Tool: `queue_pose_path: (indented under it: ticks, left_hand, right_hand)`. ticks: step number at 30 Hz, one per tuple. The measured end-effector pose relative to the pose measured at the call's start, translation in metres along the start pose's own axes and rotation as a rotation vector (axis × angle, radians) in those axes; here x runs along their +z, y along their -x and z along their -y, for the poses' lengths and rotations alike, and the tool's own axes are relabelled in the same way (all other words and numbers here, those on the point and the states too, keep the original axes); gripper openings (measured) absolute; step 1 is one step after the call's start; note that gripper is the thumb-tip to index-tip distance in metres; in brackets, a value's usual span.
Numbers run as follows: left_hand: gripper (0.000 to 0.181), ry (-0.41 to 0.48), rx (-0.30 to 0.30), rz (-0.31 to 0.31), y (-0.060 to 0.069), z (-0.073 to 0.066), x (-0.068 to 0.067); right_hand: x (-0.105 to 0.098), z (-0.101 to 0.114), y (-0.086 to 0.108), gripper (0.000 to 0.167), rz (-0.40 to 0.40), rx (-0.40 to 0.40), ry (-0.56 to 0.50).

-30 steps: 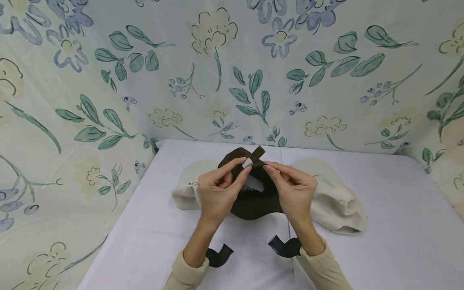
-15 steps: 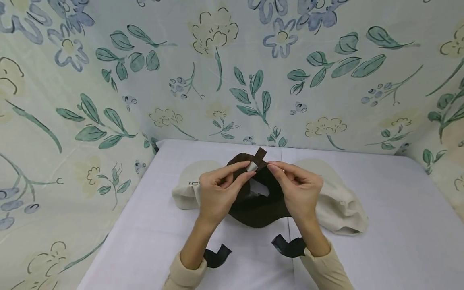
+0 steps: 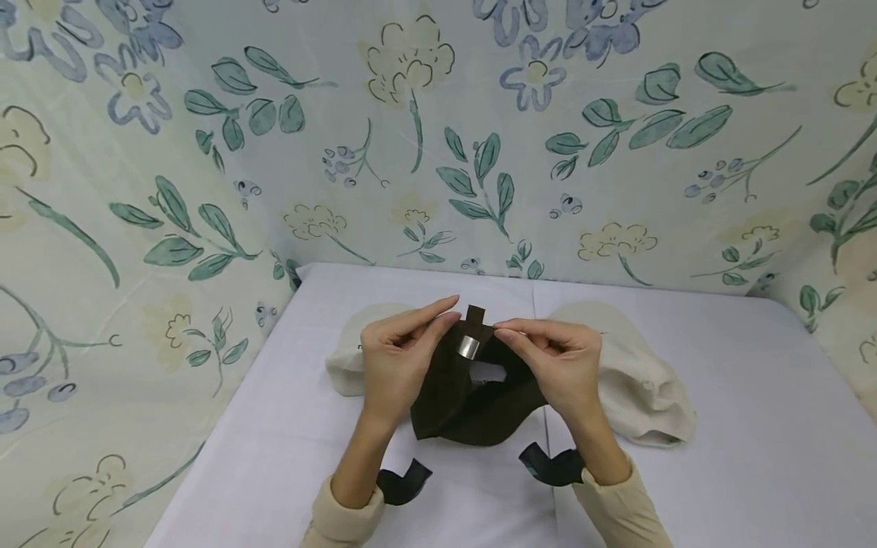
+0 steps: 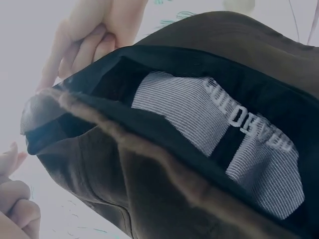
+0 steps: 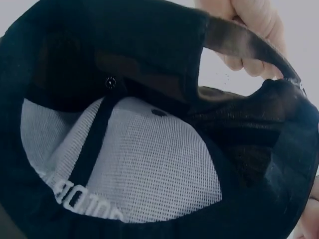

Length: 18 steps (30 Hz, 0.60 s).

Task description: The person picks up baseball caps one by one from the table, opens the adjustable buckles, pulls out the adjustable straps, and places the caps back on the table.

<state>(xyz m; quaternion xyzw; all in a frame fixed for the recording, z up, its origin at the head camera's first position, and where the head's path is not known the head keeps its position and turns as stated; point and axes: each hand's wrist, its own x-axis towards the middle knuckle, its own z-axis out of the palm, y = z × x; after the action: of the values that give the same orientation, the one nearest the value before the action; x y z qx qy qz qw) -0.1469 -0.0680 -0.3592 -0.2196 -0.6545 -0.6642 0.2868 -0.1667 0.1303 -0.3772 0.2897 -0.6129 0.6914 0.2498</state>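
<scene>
A dark brown cap point(image 3: 479, 422) is held up above the table, its adjuster strap point(image 3: 476, 315) and silver buckle point(image 3: 469, 348) toward the top. My right hand point(image 3: 565, 361) pinches the cap's edge beside the strap between thumb and forefinger. Just left of the strap is my left hand point(image 3: 392, 369), thumb and forefinger slightly parted, with no hold on the buckle. Inside the cap, the left wrist view shows striped lining point(image 4: 184, 107) with white lettering. Dark band and pale mesh lining point(image 5: 159, 159) fill the right wrist view. The cap's crown is partly hidden behind its own band.
Two off-white caps lie on the white table point(image 3: 274, 426): one cap point(image 3: 348, 364) behind my left hand, the other cap point(image 3: 644, 388) beyond my right. A floral cloth point(image 3: 438, 152) hangs behind. Black curved pieces point(image 3: 404, 483) jut inward from both wrists.
My left thumb and forefinger have let go of the buckle and moved left. The brown cap has come lower and turned, and its strap end now points more upright.
</scene>
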Motion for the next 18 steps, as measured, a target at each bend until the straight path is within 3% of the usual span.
queue_pose_path:
  ticks: [9,18]
  left_hand:
    - [0.018,0.082,-0.167,0.075,-0.0010,-0.0030,-0.0044]
    - [0.018,0.120,-0.188,0.107,-0.0015,-0.0030,-0.0053]
  right_hand:
    - [-0.0017,0.0002,0.0006,0.013,0.078,-0.003,-0.070]
    - [-0.0001,-0.0002,0.0014,0.015,0.126,-0.002,-0.093]
